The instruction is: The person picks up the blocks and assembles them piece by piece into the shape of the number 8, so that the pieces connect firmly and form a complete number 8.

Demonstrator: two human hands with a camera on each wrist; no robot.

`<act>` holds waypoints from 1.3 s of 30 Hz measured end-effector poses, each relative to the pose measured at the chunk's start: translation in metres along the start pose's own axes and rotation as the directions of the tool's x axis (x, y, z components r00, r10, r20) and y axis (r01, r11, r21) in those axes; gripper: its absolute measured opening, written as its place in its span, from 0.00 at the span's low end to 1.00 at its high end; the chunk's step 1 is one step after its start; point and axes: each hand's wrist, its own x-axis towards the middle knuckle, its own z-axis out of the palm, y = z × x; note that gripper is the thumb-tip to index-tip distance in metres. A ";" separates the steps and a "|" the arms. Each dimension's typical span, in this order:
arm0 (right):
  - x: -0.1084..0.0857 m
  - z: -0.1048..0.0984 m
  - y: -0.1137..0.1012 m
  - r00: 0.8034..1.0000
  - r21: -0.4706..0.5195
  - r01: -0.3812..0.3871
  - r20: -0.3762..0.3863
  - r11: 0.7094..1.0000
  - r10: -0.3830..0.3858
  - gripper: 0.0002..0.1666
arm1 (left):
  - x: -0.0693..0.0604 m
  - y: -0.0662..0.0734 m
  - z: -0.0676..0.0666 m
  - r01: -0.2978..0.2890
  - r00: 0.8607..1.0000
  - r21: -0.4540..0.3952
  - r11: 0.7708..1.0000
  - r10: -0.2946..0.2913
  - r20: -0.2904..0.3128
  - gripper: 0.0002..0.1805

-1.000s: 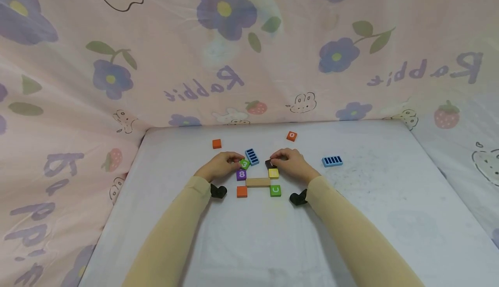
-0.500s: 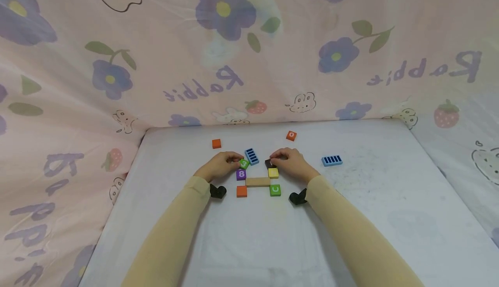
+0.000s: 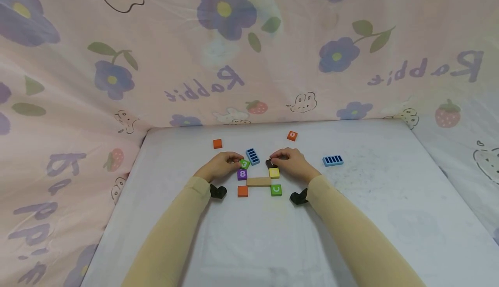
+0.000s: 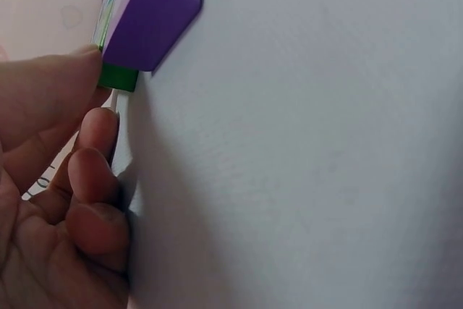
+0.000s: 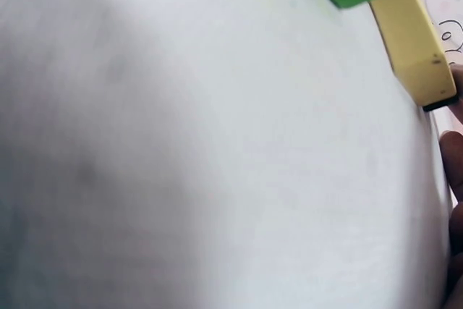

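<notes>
My left hand (image 3: 221, 166) pinches a green block marked 3 (image 3: 244, 164) between thumb and finger, right behind a purple block marked 8 (image 3: 242, 174). In the left wrist view the thumb presses the green block (image 4: 119, 77) beside the purple block (image 4: 155, 16). My right hand (image 3: 291, 163) pinches a black block (image 3: 270, 164), partly hidden by the fingers, behind a yellow block (image 3: 274, 173). A wooden plank (image 3: 259, 182) lies between the two columns, with an orange block (image 3: 243, 191) and a green block marked C (image 3: 276, 190) at the near ends.
A blue block with dark bars (image 3: 252, 156) lies between the hands, and a similar blue block (image 3: 333, 160) sits to the right. Farther back on the white table (image 3: 249, 243) are a plain orange block (image 3: 217, 143) and an orange block marked 0 (image 3: 292, 136). Patterned cloth hangs behind.
</notes>
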 end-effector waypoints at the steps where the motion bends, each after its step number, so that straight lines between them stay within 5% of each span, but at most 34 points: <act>1: 0.000 -0.001 0.000 1.000 0.001 0.000 -0.001 1.000 0.000 0.13 | 0.001 0.001 0.000 0.002 1.000 -0.003 1.000 -0.002 0.001 0.16; 15: -0.003 -0.005 0.004 1.000 0.017 -0.029 -0.011 0.999 0.029 0.15 | 0.008 0.010 0.002 0.016 1.000 -0.044 0.999 -0.017 -0.007 0.20; 22: -0.002 0.000 0.007 0.998 0.022 -0.062 -0.006 0.998 0.062 0.14 | 0.023 0.028 0.001 -0.025 0.999 0.005 1.000 0.025 -0.038 0.21; 28: 0.001 0.005 0.006 1.000 0.001 -0.031 -0.004 1.000 0.031 0.15 | 0.032 0.043 -0.005 -0.020 1.000 0.107 0.994 0.018 0.020 0.22; 39: 0.003 0.002 0.004 1.000 0.012 -0.027 -0.014 1.000 0.027 0.12 | 0.043 0.048 -0.011 -0.049 0.995 0.186 0.981 0.031 0.098 0.25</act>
